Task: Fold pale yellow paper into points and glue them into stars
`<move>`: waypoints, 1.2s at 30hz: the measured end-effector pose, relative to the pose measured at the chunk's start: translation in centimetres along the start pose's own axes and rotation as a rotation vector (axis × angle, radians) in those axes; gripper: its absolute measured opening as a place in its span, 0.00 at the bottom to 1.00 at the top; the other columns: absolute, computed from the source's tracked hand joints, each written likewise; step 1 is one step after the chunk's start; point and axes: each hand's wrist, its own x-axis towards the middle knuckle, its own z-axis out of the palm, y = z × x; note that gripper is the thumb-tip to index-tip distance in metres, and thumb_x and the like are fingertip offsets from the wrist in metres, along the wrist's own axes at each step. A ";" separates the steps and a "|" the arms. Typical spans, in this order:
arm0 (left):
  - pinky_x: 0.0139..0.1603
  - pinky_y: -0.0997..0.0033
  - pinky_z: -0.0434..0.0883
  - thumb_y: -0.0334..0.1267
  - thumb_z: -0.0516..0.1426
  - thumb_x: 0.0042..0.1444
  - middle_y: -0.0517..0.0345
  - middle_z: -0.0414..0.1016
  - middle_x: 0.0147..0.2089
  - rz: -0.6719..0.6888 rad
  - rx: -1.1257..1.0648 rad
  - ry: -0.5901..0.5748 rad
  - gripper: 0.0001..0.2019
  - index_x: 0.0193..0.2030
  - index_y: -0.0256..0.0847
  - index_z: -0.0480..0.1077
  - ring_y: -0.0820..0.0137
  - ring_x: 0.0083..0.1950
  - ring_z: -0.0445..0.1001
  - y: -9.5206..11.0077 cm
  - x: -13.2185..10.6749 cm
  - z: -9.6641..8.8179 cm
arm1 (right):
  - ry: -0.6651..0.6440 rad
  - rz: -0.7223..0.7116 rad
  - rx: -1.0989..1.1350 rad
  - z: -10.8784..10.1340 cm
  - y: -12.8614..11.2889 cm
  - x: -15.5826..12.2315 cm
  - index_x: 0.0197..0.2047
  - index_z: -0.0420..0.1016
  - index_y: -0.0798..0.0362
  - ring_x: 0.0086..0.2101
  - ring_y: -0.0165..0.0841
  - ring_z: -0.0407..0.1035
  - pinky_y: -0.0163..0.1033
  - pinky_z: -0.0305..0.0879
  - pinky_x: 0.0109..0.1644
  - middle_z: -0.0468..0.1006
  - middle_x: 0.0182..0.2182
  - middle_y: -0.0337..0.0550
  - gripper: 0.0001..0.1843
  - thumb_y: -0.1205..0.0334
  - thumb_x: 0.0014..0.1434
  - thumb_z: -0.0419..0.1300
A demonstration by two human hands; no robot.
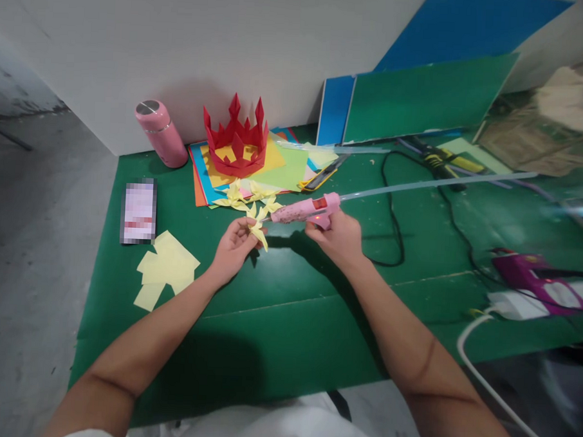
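My left hand [233, 243] pinches a small folded yellow paper flower [258, 228] above the green table [287, 308]. My right hand [338, 235] grips a pink glue gun [305, 211] whose nozzle points left at the flower. A long clear glue stick [438, 184] juts from the gun's back toward the right. More yellow folded flowers [247, 196] lie just beyond the hands.
A red paper crown [235, 141] sits on a stack of coloured paper [279, 166]. Pink bottle [160, 133] at back left, phone [138, 210] and yellow paper squares [166, 268] at left. A black cord [393, 210], power strip [514, 304] and purple tool [535, 275] lie right. Green and blue boards [422, 98] lean behind.
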 end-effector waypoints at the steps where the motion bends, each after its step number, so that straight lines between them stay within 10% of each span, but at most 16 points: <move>1: 0.35 0.73 0.73 0.43 0.63 0.51 0.56 0.77 0.40 -0.002 -0.002 0.000 0.15 0.41 0.42 0.64 0.76 0.32 0.73 0.0 0.0 0.0 | -0.013 0.006 -0.001 -0.1 -0.1 0.0 0.24 0.62 0.49 0.19 0.31 0.60 0.37 0.54 0.23 0.65 0.16 0.39 0.08 0.54 0.44 0.52; 24: 0.36 0.72 0.74 0.43 0.62 0.53 0.56 0.77 0.42 0.016 0.000 -0.063 0.14 0.43 0.43 0.66 0.76 0.33 0.74 -0.2 -0.1 -0.2 | 0.034 0.047 0.013 -0.1 0.6 0.2 0.29 0.68 0.50 0.26 0.37 0.68 0.40 0.60 0.29 0.71 0.23 0.44 0.19 0.41 0.49 0.57; 31: 0.36 0.72 0.73 0.42 0.62 0.53 0.56 0.77 0.42 0.029 0.004 -0.060 0.13 0.43 0.43 0.66 0.75 0.33 0.74 -0.1 -0.2 -0.1 | 0.074 0.267 0.127 -0.8 2.2 1.0 0.49 0.62 0.54 0.31 0.41 0.71 0.42 0.62 0.32 0.75 0.35 0.51 0.34 0.34 0.52 0.53; 36: 0.36 0.71 0.73 0.43 0.61 0.53 0.56 0.77 0.42 0.033 0.024 -0.042 0.13 0.43 0.43 0.66 0.75 0.33 0.74 -0.1 -0.2 -0.1 | 0.110 0.420 0.081 -0.2 5.2 1.8 0.42 0.62 0.52 0.29 0.40 0.68 0.42 0.59 0.31 0.74 0.32 0.50 0.26 0.36 0.57 0.48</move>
